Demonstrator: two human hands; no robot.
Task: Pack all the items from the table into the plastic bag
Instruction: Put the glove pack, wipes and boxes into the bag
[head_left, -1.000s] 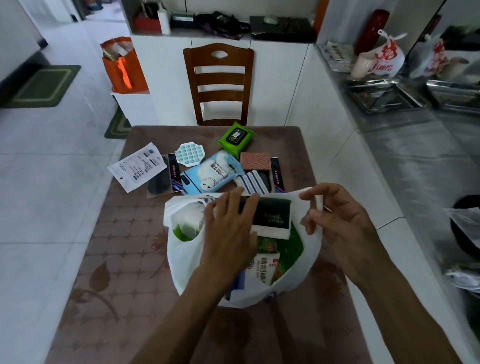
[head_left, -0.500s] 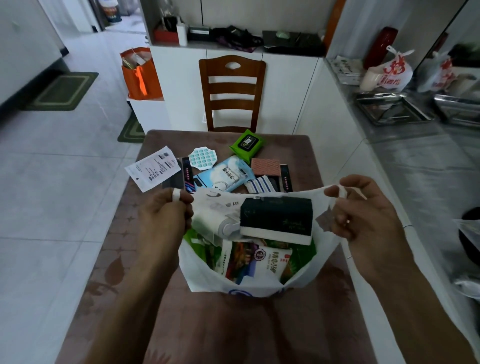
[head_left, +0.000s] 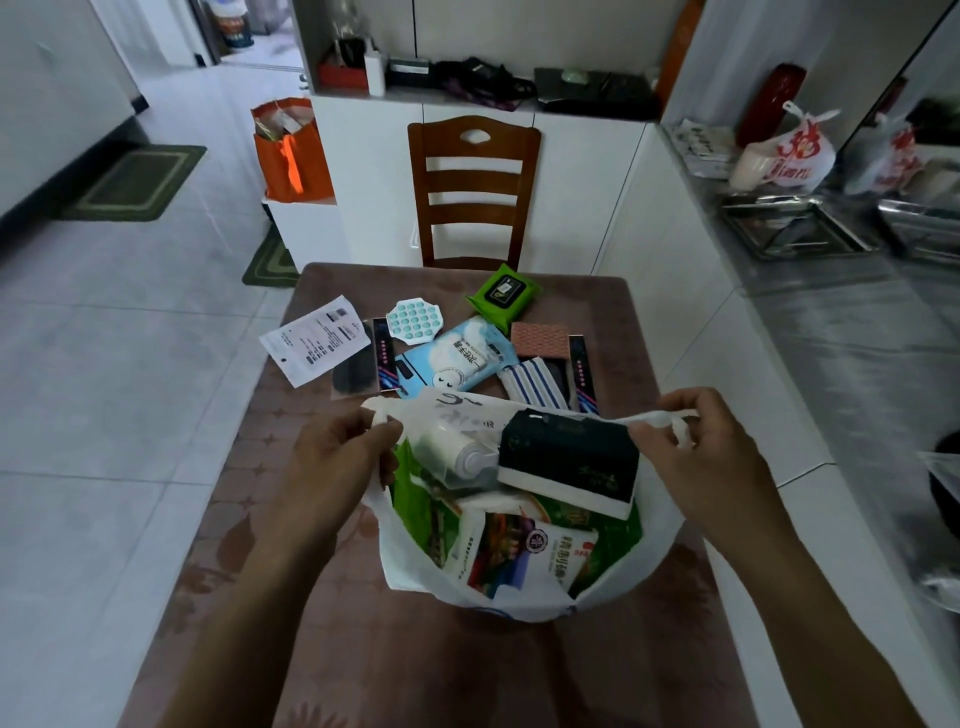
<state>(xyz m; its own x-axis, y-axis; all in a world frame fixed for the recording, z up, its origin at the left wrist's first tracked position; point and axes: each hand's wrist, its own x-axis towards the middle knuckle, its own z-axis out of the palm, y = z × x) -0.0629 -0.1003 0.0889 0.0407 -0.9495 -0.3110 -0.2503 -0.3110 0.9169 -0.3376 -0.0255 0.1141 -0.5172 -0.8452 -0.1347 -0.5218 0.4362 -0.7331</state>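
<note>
Slip: laid at the counter's 10 o'clock edge, overhanging it.
Left hand: fingers curled round the bag's left handle.
Bag: held open at the counter's centre, filled with packets.
Dark pack: rested on top inside the bag.
Unpacked items: blue pack, green pack, spread at 12 o'clock of the bag.
Right hand: right handle pinched in its fingers.

Chinese characters, partly legible as 精制, are printed on a white packet inside the plastic bag. Large red numerals resembling 36 are seen on a tied bag on the counter. Other labels are too small to be read.
</note>
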